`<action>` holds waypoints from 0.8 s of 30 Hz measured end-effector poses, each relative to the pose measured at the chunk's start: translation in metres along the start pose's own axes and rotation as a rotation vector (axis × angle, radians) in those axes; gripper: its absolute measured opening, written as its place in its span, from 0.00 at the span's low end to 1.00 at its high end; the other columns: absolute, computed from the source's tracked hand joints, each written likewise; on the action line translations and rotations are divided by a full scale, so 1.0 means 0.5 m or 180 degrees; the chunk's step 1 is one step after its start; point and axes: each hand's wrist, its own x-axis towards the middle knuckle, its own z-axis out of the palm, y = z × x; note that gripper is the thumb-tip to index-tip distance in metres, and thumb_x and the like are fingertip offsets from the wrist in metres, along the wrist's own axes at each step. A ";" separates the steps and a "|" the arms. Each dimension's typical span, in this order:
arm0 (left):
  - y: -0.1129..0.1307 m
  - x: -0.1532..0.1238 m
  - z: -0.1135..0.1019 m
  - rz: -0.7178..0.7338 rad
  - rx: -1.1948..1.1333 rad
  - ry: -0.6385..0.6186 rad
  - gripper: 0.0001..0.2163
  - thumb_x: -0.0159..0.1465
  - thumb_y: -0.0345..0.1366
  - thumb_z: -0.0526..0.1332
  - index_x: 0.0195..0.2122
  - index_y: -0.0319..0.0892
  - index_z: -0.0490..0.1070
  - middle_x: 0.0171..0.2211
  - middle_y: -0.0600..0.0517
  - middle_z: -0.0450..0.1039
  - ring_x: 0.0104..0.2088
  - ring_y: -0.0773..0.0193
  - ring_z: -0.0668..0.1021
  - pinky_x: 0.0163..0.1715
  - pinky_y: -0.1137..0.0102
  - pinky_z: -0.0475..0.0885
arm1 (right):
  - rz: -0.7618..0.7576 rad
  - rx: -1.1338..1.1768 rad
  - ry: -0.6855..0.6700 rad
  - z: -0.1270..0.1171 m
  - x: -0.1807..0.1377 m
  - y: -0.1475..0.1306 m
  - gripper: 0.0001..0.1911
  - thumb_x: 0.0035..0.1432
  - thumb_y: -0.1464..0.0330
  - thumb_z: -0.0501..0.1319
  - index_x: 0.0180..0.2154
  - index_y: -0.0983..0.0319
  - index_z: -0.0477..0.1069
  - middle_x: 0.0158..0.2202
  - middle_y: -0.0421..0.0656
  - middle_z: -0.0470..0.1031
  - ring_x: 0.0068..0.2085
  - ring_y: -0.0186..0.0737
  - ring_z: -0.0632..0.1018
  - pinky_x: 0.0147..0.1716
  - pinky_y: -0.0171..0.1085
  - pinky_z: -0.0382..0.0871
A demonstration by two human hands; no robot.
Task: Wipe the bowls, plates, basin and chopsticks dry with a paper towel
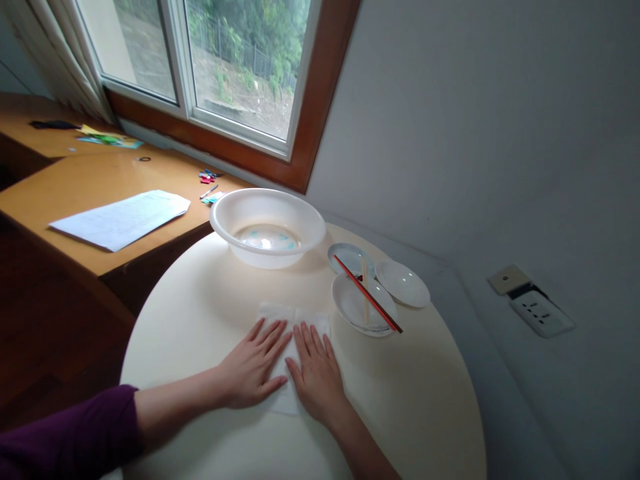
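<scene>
A white paper napkin [293, 320] lies flat on the round cream table [225, 293]. My left hand [253, 367] rests on its left half, fingers stretched out and flat. My right hand [315, 373] lies on its right half, fingers also spread flat. The two hands sit side by side, almost touching. Just right of the napkin stands a small white bowl [357, 310] with a red chopstick [370, 297] and a pale one laid across it.
A large white basin [267, 227] holding a little water stands at the table's far side. Two small white dishes [403, 283] sit beyond the bowl. A wooden desk [75, 187] with papers lies to the left under a window. A wall socket [540, 312] is at right.
</scene>
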 end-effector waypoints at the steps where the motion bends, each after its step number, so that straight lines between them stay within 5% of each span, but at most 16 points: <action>1: -0.003 -0.004 -0.001 -0.0007 0.0008 -0.0003 0.32 0.62 0.52 0.42 0.63 0.37 0.42 0.63 0.39 0.43 0.63 0.53 0.46 0.59 0.54 0.39 | 0.0020 -0.0025 -0.0004 -0.002 -0.002 0.002 0.29 0.61 0.60 0.47 0.61 0.64 0.48 0.62 0.47 0.48 0.62 0.49 0.53 0.58 0.52 0.46; 18: -0.044 -0.041 0.011 -0.0115 0.0233 0.0137 0.33 0.61 0.54 0.44 0.63 0.40 0.44 0.63 0.38 0.43 0.63 0.51 0.48 0.59 0.52 0.40 | 0.0512 -0.0161 -0.0174 -0.010 -0.049 0.032 0.28 0.62 0.60 0.44 0.61 0.62 0.47 0.63 0.45 0.45 0.63 0.46 0.50 0.59 0.52 0.42; 24: -0.037 -0.069 -0.020 0.0259 -0.0154 0.0648 0.19 0.62 0.42 0.51 0.51 0.39 0.62 0.58 0.39 0.57 0.59 0.53 0.59 0.58 0.53 0.48 | 0.0061 0.0471 0.0286 -0.023 -0.079 0.055 0.26 0.60 0.64 0.49 0.59 0.64 0.52 0.61 0.50 0.54 0.61 0.46 0.54 0.58 0.52 0.50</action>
